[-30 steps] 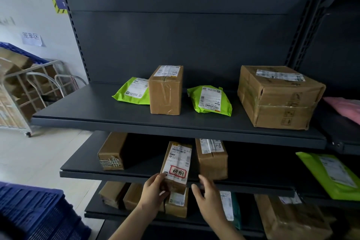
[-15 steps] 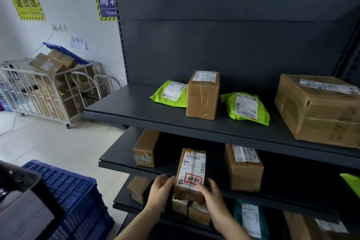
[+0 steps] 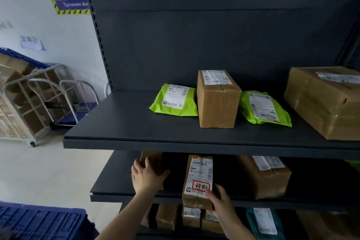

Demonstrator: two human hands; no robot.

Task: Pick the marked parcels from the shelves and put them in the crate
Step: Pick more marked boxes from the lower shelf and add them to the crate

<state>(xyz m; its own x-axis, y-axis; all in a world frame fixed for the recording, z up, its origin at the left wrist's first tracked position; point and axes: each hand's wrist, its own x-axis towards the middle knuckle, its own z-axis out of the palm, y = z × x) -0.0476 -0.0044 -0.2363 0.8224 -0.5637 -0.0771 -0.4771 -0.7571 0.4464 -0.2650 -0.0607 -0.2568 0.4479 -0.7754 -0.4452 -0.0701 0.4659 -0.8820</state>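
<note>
Since the earlier frames the left hand point(image 3: 147, 176) has let go of the marked parcel point(image 3: 197, 180) and slid over to the plain brown box point(image 3: 151, 161) on the same middle shelf point(image 3: 109, 194), so now it's a one-hand job. That left hand sits with fingers spread and flat against the box's near face, thumb out to the side, not really gripping anything.

The right hand point(image 3: 221, 203) is curled round the parcel's lower right corner, fingertips pressed on the label just beside the red stamp, thumb apparently tucked under the bottom edge, though that part is hard to see. The parcel stands tilted at the shelf's front lip, its bottom end hanging out past the edge and over the small boxes a level below the fingers.

Looks like a slim taped cardboard carton, so probably light and stiff, nothing squishy. The tape and glossy label could be a bit slippery though, and a corner pinch lets it swing. Better to take it across both long sides near the middle before swinging it down to the blue crate point(image 3: 41, 222), off to the left of the left wrist.
</note>
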